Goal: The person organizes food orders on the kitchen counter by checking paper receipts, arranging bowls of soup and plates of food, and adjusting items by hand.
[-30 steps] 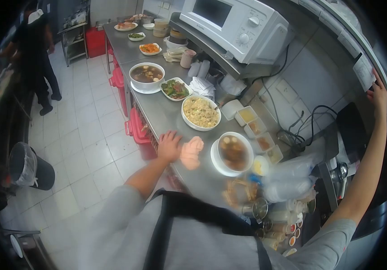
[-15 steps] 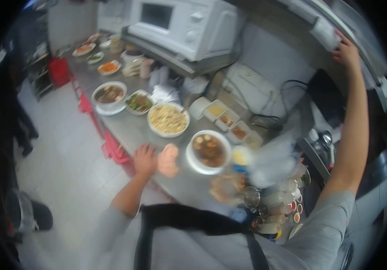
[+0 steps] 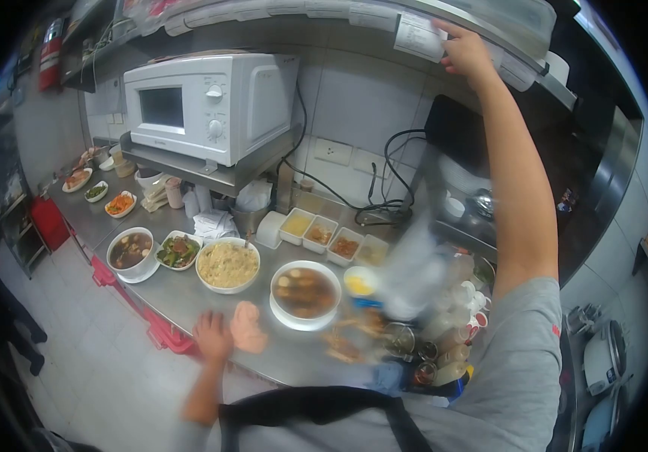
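My right hand (image 3: 465,54) is raised to the shelf rail at the top, index finger stretched out against the edge of a printed paper slip (image 3: 419,38); its other fingers are loosely bent and no grip on the slip shows. My left hand (image 3: 213,337) lies on the front edge of the steel counter, fingers spread, beside a crumpled orange cloth (image 3: 248,327). Behind the cloth stand a large bowl of brown soup (image 3: 306,290) and a bowl of fried rice (image 3: 227,266). Further left are a bowl of vegetables (image 3: 178,251) and a second soup bowl (image 3: 130,250).
A white microwave (image 3: 211,105) sits on a wall shelf. Small food tubs (image 3: 318,233) line the counter's back. Bottles and jars (image 3: 444,346) crowd its right, near a blurred plastic bag (image 3: 410,275). Black cables hang on the wall. Someone's dark-trousered legs (image 3: 19,316) show at left.
The view has tilted up, showing more slips along the rail. My right hand remains at the slip, index finger now stretched along it. My left hand stays at the counter edge.
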{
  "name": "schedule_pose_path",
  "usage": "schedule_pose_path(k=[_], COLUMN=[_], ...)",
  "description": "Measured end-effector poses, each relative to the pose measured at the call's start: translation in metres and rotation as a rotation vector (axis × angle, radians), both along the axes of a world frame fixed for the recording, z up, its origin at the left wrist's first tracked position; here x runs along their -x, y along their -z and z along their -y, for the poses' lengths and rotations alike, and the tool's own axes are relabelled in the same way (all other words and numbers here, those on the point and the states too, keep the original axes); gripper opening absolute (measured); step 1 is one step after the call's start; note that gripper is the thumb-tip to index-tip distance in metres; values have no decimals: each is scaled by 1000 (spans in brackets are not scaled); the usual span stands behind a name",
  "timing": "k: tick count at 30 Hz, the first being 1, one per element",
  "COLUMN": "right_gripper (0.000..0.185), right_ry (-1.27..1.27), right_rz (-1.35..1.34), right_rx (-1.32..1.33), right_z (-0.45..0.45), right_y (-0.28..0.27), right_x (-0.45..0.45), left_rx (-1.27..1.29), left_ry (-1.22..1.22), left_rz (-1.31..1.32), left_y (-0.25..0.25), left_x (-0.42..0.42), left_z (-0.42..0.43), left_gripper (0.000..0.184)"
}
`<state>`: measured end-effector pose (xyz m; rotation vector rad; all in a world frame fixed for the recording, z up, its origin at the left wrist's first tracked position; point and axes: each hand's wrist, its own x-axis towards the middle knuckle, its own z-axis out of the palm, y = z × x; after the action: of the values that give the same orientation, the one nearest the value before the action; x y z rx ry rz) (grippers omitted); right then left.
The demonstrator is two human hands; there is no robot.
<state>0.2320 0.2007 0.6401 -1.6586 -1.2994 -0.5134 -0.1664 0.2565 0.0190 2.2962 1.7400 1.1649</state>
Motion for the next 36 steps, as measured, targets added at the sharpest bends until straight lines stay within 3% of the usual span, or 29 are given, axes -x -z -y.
schedule_pose_path(k=[8, 10, 11, 12, 13, 15, 16, 18, 19, 20, 21, 23, 24, 25, 26, 27, 32, 36], right_gripper=[45, 40, 35, 30, 44, 42, 43, 43, 44, 44, 44, 54, 54, 55, 55, 55, 59, 59], right_ry=[77, -388, -508, -595, -712, -861, -846, -891, -902, -1043, -1182, -1173, -1024, -882, -733, -587, -426, -417], right_rz=[273, -104, -117, -122, -143, -64, -138, -95, -59, -230, -415, -714, -606, -501, -450, -396, -532, -416], right_rx=[-208, -267, -295, -269, -200, -109, -64, 177, 228, 348, 473, 554, 569, 587, 614, 642, 671, 538], right_z=[-16, -25, -26, -2, 12, 35, 48, 83, 90, 97, 103, 102, 101, 106, 111, 116, 121, 120], right_y=[13, 31, 48, 71, 100, 163, 201, 267, 309, 341, 374, 474, 528, 579, 615, 637, 615, 626], right_x=[-15, -1, 16, 54, 77, 118, 142, 173, 182, 188, 194, 195, 187, 180, 173, 166, 160, 159], left_rx=[-46, -16, 26, 70, 79, 86, 183, -21, 32, 94, 122, 173, 375, 20, -30, 27, 63, 114], left_ry=[-6, 20, 30, 38, 80, 151, 214, 409, 525, 640, 659, 697, 670, 511, 505, 524, 580, 656], left_rz=[-38, -36, -19, -1, 23, 90, 279, 72, -62, -198, -137, -13, -126, -278, -230, -198, 23, 73], left_y=[4, 3, 1, 1, 3, 5, -4, -13, -33, -46, -27, 11, 7, 8, -11, -39, -39, -19], left_x=[1, 0, 0, 1, 3, 8, 4, -10, -19, -22, -26, -34, -26, -28, -29, -28, -23, -43], left_z=[-1, 0, 0, 1, 0, -5, 2, 35, 55, 70, 61, 44, 37, 36, 36, 46, 63, 87], left_gripper=[37, 37, 37, 37, 38, 40, 42, 43, 45, 47, 46, 44, 42, 45, 50, 43, 38, 38])
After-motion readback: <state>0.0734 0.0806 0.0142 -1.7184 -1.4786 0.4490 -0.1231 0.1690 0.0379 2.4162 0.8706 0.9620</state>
